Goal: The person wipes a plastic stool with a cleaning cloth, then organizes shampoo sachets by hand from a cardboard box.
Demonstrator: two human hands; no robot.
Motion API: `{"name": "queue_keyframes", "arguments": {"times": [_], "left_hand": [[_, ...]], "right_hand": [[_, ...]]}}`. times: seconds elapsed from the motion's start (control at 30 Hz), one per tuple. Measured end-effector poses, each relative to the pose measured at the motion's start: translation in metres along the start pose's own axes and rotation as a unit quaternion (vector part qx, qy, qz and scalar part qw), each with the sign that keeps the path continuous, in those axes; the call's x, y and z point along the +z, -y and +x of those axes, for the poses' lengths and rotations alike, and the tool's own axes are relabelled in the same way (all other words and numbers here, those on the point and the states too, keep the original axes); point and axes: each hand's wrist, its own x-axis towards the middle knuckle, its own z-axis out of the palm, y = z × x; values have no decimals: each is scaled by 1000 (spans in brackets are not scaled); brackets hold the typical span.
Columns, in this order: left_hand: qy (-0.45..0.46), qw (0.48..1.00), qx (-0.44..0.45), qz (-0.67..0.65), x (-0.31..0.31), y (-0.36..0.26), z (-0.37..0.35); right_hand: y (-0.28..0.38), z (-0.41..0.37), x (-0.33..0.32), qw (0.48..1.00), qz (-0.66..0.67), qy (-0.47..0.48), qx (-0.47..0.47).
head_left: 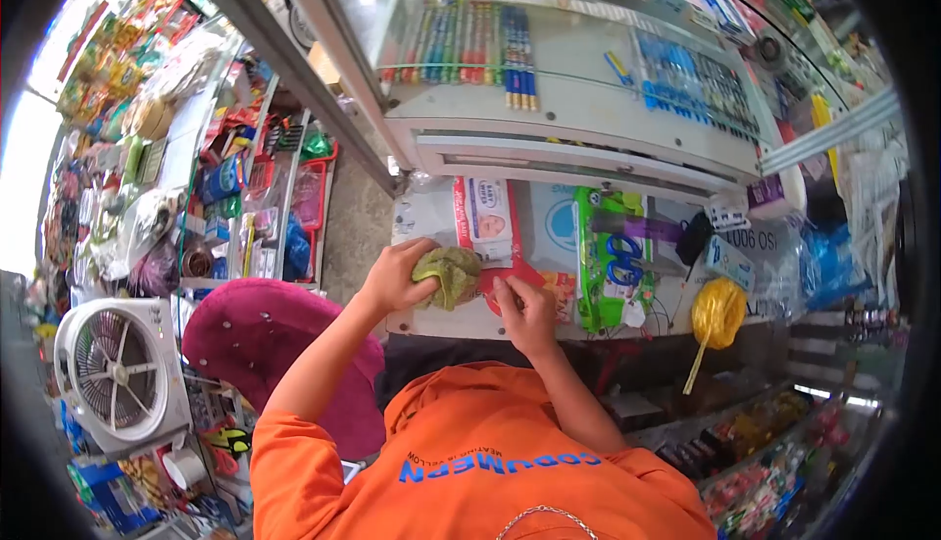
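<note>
My left hand (400,278) is closed around a crumpled green cloth (448,278) above the near left part of the counter. To its right, my right hand (527,317) is closed, thumb up, on a flat red object (517,271) whose kind I cannot make out. Just beyond both hands lies a packet of baby wipes (488,215) with red edges. Beside my right hand is a small orange-red packet (561,290). A bright green package (594,261) stands further right, with blue-handled scissors (624,258) next to it.
A glass display case with pens (520,60) rises behind the counter (431,322). A yellow bundle (718,313) hangs at the right. On the left are a magenta chair (265,329), a white fan (121,373) and crowded shelves of goods.
</note>
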Motion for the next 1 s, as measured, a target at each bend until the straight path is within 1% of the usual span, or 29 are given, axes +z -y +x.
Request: {"name": "queue_keyframes", "arguments": {"times": [0.07, 0.17, 0.23, 0.3, 0.33, 0.4, 0.53, 0.63, 0.73, 0.8, 0.87, 0.93, 1.0], "left_hand": [[11, 1000, 5, -12, 0, -1, 1], [8, 1000, -13, -8, -1, -3, 1], [6, 1000, -3, -10, -2, -4, 1], [-4, 1000, -12, -16, -2, -6, 1], [2, 1000, -3, -20, -3, -6, 3], [2, 999, -25, -23, -3, -7, 2], [-6, 999, -24, -28, -3, -4, 0], [-13, 999, -19, -32, -1, -4, 2], [1, 999, -46, -24, -2, -9, 3], [9, 998, -53, -14, -1, -12, 1], [-4, 999, -38, 4, 1, -12, 5], [5, 1000, -25, 13, 4, -10, 7], [12, 999, -40, 10, 4, -8, 6]], "right_hand": [[2, 0, 0, 999, 15, -9, -27], [1, 0, -1, 999, 2, -19, -33], [3, 0, 1, 998, -2, -38, -40], [7, 0, -2, 999, -38, -17, -29], [7, 0, -1, 998, -43, -27, -27], [7, -1, 2, 996, -52, -41, -57], [14, 1, 0, 995, -83, -20, -50], [17, 6, -3, 996, -67, -23, -60], [12, 4, -4, 997, -52, -15, -48], [13, 3, -4, 998, 0, -43, -44], [8, 1, -7, 998, 9, -50, -36], [3, 1, -14, 1000, -7, -5, -28], [4, 1, -19, 999, 33, -11, -8]]}}
